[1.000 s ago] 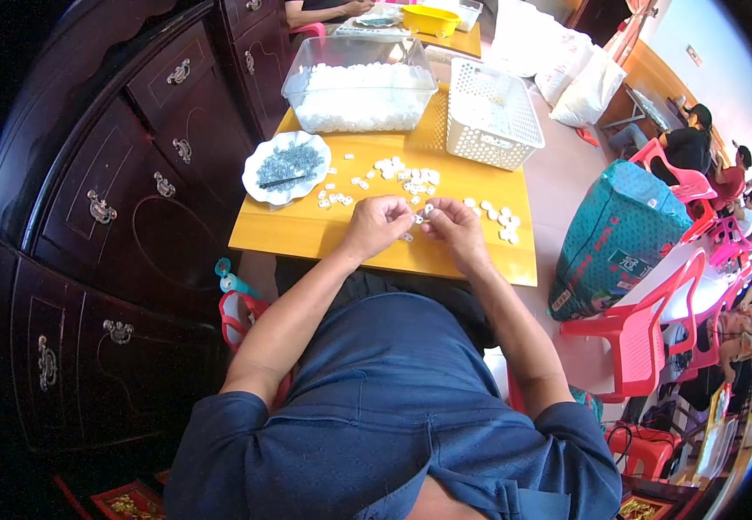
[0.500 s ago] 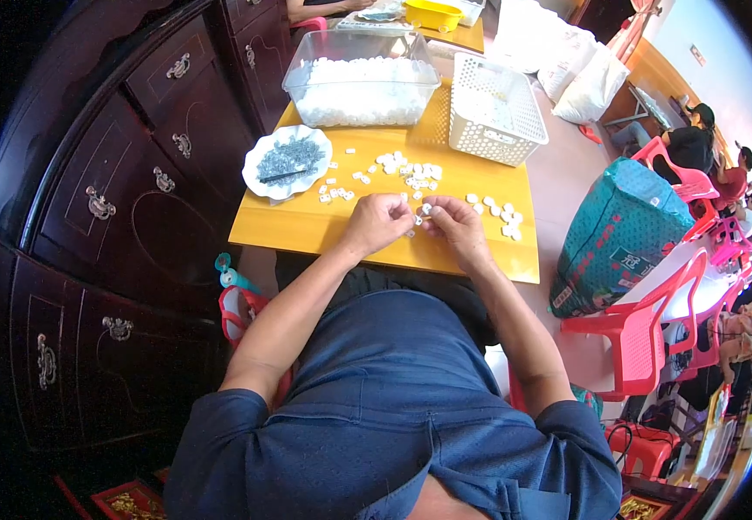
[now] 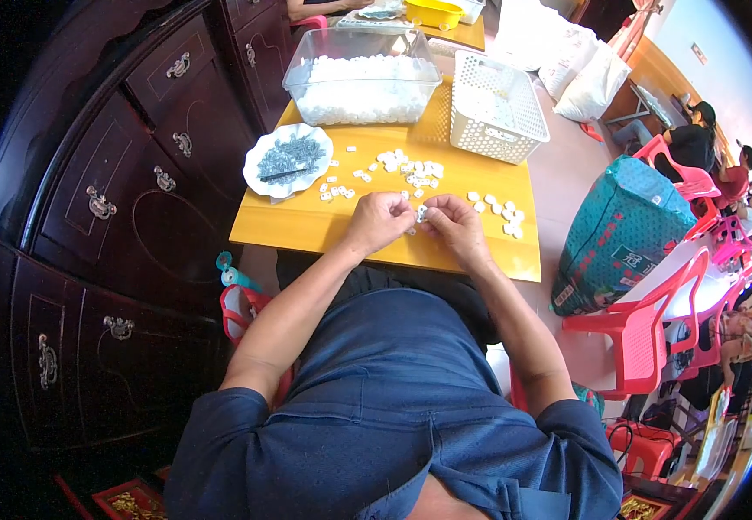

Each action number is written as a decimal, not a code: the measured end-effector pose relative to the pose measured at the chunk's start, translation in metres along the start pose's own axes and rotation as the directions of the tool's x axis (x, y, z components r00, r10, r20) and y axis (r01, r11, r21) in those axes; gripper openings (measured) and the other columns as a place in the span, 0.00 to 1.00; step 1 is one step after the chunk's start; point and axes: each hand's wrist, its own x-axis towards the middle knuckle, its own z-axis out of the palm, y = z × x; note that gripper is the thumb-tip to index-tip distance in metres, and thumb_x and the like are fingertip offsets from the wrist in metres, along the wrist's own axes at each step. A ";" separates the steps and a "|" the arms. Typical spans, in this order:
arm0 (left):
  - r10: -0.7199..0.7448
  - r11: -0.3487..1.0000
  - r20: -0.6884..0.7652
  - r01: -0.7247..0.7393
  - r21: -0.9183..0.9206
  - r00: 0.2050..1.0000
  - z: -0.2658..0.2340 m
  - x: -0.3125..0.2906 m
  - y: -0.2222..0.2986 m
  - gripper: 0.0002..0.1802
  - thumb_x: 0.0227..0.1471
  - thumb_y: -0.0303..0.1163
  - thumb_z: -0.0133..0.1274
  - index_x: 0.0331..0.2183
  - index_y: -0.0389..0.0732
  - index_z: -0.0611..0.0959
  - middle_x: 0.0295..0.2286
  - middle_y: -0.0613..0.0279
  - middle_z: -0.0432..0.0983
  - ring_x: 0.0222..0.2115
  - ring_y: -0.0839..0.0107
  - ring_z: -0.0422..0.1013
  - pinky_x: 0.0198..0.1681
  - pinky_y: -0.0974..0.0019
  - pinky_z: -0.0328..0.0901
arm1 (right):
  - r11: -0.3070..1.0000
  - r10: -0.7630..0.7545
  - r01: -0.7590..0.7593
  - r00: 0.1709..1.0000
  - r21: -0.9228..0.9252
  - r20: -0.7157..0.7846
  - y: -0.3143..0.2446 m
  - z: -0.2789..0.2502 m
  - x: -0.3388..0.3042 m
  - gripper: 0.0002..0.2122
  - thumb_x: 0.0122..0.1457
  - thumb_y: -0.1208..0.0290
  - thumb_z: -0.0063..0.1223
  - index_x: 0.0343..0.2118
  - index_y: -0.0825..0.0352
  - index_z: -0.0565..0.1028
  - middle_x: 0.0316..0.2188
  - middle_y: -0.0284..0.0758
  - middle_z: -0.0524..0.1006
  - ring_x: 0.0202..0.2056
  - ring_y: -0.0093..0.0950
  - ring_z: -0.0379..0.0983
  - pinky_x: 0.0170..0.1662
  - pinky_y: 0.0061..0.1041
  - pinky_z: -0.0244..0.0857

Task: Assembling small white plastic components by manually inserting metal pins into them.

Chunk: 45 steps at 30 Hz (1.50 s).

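My right hand (image 3: 457,225) pinches a small white plastic piece (image 3: 421,213) with a dark spot, low over the yellow table's near part. Close beside it, my left hand (image 3: 378,222) is closed at thumb and forefinger; anything between them is too small to make out. Beyond the hands lie loose small white pieces (image 3: 425,170) in a cluster, with several smaller ones (image 3: 338,191) to the left. Another group of white pieces (image 3: 512,228) rests right of my right hand. A white scalloped dish (image 3: 257,178) holds grey translucent little parts (image 3: 294,159) and a thin black stick.
On the table (image 3: 281,227), a clear bin (image 3: 359,91) full of white pieces and a white perforated basket (image 3: 499,130) stand at the back. A teal bag (image 3: 619,238) and red chair (image 3: 640,334) are on the right. Dark cabinets (image 3: 125,225) line the left; people sit beyond.
The white piece at my right fingertips has turned slightly and shows more of its face. Both hands stay in nearly the same place.
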 end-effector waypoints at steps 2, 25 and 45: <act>-0.007 1.000 0.000 0.007 -0.016 1.000 0.001 -0.001 0.000 0.06 0.52 0.27 0.55 0.25 0.36 0.82 0.20 0.66 0.79 0.19 0.83 0.71 0.22 0.76 0.67 | 1.000 0.004 -0.004 1.000 -0.008 -0.009 -0.001 0.001 -0.001 0.06 0.65 0.75 0.53 0.42 0.68 0.74 0.32 0.30 0.79 0.32 0.17 0.75 0.36 0.16 0.70; -0.006 0.960 -0.012 0.002 -0.281 1.000 0.014 -0.003 0.004 0.10 0.54 0.26 0.59 0.39 0.34 0.80 0.25 0.67 0.77 0.21 0.83 0.72 0.25 0.75 0.68 | 0.999 -0.027 0.027 1.000 0.035 -0.015 -0.004 0.003 -0.002 0.06 0.65 0.73 0.52 0.42 0.68 0.73 0.30 0.29 0.78 0.30 0.17 0.73 0.34 0.17 0.68; 0.292 0.931 0.092 -0.305 0.201 0.952 -0.001 -0.006 0.015 0.15 0.46 0.28 0.64 0.39 0.40 0.85 0.25 0.58 0.75 0.21 0.68 0.73 0.28 0.64 0.67 | 0.999 0.030 -0.028 0.992 -0.019 0.124 -0.007 -0.014 -0.001 0.10 0.64 0.71 0.56 0.46 0.64 0.71 0.30 0.29 0.79 0.29 0.16 0.74 0.34 0.14 0.68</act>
